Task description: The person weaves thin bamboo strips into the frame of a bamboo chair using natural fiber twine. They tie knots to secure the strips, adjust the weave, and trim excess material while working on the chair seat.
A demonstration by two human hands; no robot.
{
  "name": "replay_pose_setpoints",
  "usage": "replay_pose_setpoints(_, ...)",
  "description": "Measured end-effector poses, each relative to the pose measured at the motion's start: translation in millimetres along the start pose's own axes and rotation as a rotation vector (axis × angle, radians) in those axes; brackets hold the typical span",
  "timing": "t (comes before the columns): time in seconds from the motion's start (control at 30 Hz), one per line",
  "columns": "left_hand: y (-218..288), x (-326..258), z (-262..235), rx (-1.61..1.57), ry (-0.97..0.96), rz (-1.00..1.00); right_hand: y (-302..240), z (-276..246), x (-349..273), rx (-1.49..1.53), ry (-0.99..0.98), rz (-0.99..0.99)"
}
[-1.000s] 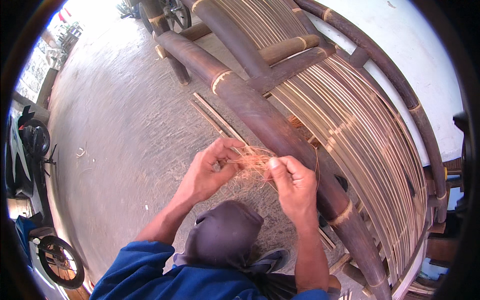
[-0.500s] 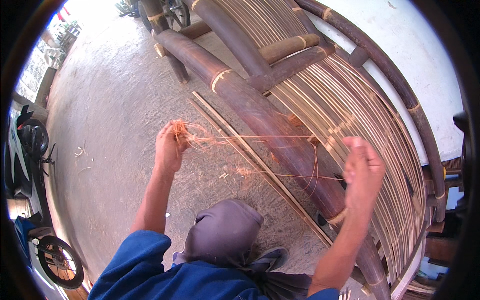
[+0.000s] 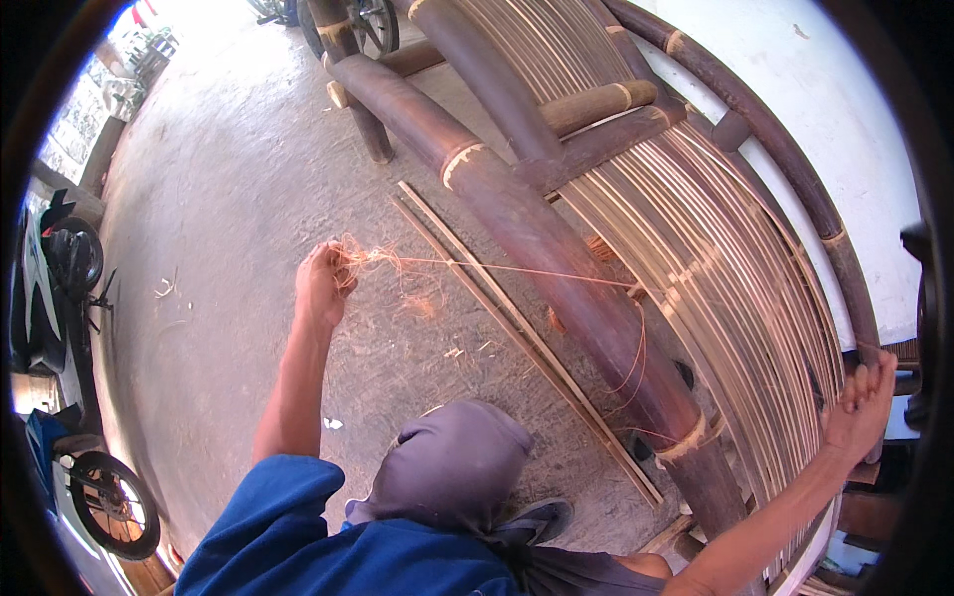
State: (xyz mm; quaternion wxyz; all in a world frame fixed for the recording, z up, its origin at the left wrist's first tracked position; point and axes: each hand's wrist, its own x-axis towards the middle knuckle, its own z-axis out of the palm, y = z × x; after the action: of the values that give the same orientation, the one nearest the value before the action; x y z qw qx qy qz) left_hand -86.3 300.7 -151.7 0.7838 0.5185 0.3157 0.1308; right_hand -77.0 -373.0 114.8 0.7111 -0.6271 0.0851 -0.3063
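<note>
My left hand, raised over the floor, is closed on a tangle of orange twine. From that tangle a strand stretches across the thick dark bamboo rail to the edge of the bench's slats. A loose loop of the same twine hangs by the rail. Out at the far right, my right hand has its fingers curled together close to the outer bamboo pole and the slat ends. Whatever it may be pinching is too small to make out.
Two long thin bamboo strips lie on the concrete floor beside the bench, with fibre scraps about. Motorbikes stand along the left, and another wheel shows at the top. A white wall rises behind the bench.
My right hand has swung outward to the right and down, from above the slats to the bench's far side. My left hand has shifted slightly left, still holding the twine.
</note>
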Motion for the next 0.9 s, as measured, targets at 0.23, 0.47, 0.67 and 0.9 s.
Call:
replay_pose_setpoints(0.23, -9, 10, 0, 0.242, -0.089, 0.082, -19, -86, 52, -0.105, 0.182, -0.109)
replay_pose_setpoints(0.47, 14, -18, 32, 0.133, -0.203, -0.032, -11, -97, 37, -0.922, 0.158, -0.333)
replay_pose_setpoints(0.67, 8, -79, 86, 0.148, -0.385, -0.003, 36, 43, -74, -1.201, -0.247, -0.461)
replay_pose_setpoints(0.9, 26, -138, 126, -0.031, -0.671, -0.045, 79, 214, -208, -0.446, -1.008, -0.023)
